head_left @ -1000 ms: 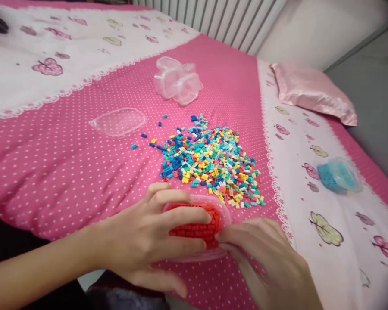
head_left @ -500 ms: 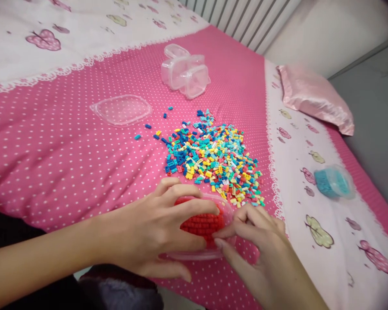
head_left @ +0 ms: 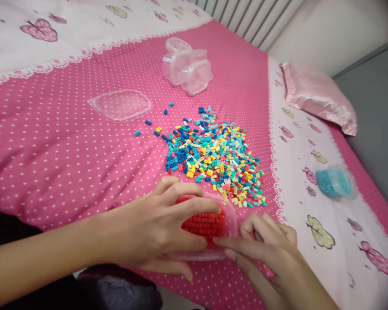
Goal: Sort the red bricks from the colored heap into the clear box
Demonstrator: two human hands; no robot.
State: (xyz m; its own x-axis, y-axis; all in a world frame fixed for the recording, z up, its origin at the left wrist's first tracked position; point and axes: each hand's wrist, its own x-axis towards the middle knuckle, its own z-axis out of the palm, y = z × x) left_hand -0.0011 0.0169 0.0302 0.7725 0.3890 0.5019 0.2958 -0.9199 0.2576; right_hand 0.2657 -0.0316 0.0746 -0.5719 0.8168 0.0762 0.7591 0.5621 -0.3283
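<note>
A clear plastic container (head_left: 232, 215) sits on the pink bedding in front of me, with red bricks (head_left: 203, 224) packed in neat rows inside. My left hand (head_left: 168, 224) spreads over it from the left. Two of its fingertips rest on the red bricks, and its thumb lies outside the near rim. From the right, my right hand (head_left: 261, 245) reaches in with its index finger stretched out, the tip touching the near right edge of the red rows. The right thumb stays apart by the rim; the other right fingers are curled, and no brick shows in them.
Just beyond the container lies a heap of small multicoloured bricks (head_left: 213, 150), several scattered to its left. A clear lid (head_left: 121, 105) and clear empty containers (head_left: 187, 69) lie farther back. At right are a container of blue pieces (head_left: 336, 183) and a pink pillow (head_left: 320, 97).
My right index finger has straightened and its thumb has moved away from the fingertip. The rest of the right hand has shifted slightly right. My left hand stays spread over the container.
</note>
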